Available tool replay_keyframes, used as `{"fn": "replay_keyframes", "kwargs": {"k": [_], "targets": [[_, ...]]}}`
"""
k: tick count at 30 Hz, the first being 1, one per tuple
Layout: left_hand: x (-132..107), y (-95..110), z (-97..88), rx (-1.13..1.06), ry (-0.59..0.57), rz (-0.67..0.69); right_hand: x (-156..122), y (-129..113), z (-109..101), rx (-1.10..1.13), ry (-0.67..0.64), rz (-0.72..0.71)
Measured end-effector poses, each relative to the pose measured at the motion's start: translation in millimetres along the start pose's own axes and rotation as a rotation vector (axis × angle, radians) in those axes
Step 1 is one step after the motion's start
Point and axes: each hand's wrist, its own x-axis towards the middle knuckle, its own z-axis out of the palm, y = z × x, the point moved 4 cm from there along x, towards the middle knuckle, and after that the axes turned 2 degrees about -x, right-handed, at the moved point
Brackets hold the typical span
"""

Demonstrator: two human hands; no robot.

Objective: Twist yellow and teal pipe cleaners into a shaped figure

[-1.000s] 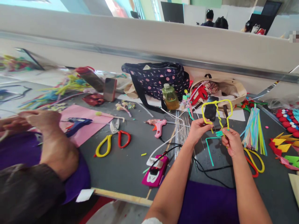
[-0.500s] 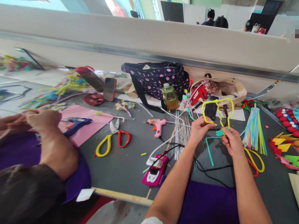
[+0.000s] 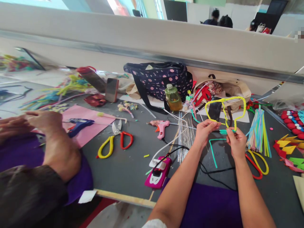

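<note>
A yellow pipe cleaner point(image 3: 244, 107) is bent into two open loops joined by a twisted middle strand. My left hand point(image 3: 206, 132) is closed, its thumb and finger pinching the lower end of the left loop. Lower right, my right hand point(image 3: 237, 142) pinches the base of the shape, where a short teal pipe cleaner point(image 3: 222, 131) is folded in a small bundle. Below my hands, a bent teal pipe cleaner point(image 3: 212, 153) lies on the dark table point(image 3: 128, 177). My fingertips partly hide the joint.
Scissors point(image 3: 258, 163), pastel pipe cleaners point(image 3: 259, 133) and silver stems point(image 3: 184, 139) surround my hands. A pink glue gun point(image 3: 162, 128), green bottle point(image 3: 173, 97) and magenta device point(image 3: 158, 172) stand left. A co-worker's hand point(image 3: 45, 123) works at far left. Black cables cross the table.
The yellow shape's right loop has spread wider to the right. Both my hands have shifted slightly right, still gripping it.
</note>
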Motion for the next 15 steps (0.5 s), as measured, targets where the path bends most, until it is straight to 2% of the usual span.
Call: {"fn": "replay_keyframes", "kwargs": {"k": [6,15], "targets": [[0.2,-1.6,-0.5,-0.052,0.023,-0.059,-2.9,-8.6,1.4,-0.118,-0.034,-0.062],[2.4,-4.4,-4.3,-0.058,0.070,-0.104,-4.1,-10.2,2.6,-0.161,-0.039,-0.060]]}}
